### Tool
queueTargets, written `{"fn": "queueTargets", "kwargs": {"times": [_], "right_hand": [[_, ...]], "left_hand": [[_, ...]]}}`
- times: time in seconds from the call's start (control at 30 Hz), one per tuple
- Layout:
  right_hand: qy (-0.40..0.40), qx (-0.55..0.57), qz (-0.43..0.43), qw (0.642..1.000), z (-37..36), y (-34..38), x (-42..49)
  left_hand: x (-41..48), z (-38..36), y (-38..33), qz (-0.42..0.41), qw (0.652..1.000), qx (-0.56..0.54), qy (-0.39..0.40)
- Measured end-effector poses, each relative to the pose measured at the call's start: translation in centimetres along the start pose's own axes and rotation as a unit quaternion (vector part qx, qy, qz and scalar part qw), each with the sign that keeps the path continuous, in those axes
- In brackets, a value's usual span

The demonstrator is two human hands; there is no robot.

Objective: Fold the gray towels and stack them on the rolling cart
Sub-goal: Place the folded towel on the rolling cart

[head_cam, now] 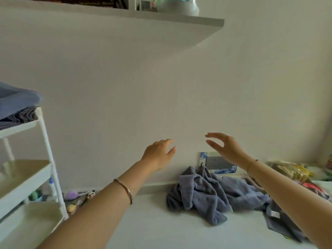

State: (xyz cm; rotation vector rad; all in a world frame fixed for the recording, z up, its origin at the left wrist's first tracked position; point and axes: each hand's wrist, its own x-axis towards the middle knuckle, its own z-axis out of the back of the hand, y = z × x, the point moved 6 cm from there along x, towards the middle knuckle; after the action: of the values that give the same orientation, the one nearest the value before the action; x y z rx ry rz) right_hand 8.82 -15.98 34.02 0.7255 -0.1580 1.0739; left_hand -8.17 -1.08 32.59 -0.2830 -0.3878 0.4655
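A crumpled heap of gray towels (pixel 212 193) lies on the white table (pixel 161 229) against the wall. My left hand (pixel 159 153) is raised in the air up and left of the heap, fingers loose and holding nothing. My right hand (pixel 224 147) hovers above the heap with straight fingers spread, also holding nothing. At the left edge stands the white rolling cart (pixel 45 141); folded gray towels (pixel 16 103) are stacked on its top tier.
A wall shelf (pixel 161 17) with a white jar hangs overhead. A socket plate (pixel 217 163) sits on the wall behind the heap. Colourful clutter (pixel 294 171) fills the table's right end. Small toys (pixel 79 198) lie on the floor by the cart.
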Motion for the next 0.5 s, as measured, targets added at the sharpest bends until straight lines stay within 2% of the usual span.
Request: {"fn": "queueTargets", "kwargs": {"times": [0.13, 0.23, 0.5], "right_hand": [[0.040, 0.033, -0.068, 0.996, -1.6, -7.4, -1.5], [0.076, 0.038, -0.085, 0.993, -4.1, -11.9, -1.9], [0.159, 0.055, -0.129, 0.977, -11.8, -21.2, -0.7]], "left_hand": [[2.9, -7.9, -2.5, -0.002, 0.999, -0.008, 0.050], [4.9, -13.3, -2.9, 0.021, 0.996, -0.022, 0.083], [8.6, -24.1, 0.7, 0.143, 0.976, -0.108, 0.120]]}}
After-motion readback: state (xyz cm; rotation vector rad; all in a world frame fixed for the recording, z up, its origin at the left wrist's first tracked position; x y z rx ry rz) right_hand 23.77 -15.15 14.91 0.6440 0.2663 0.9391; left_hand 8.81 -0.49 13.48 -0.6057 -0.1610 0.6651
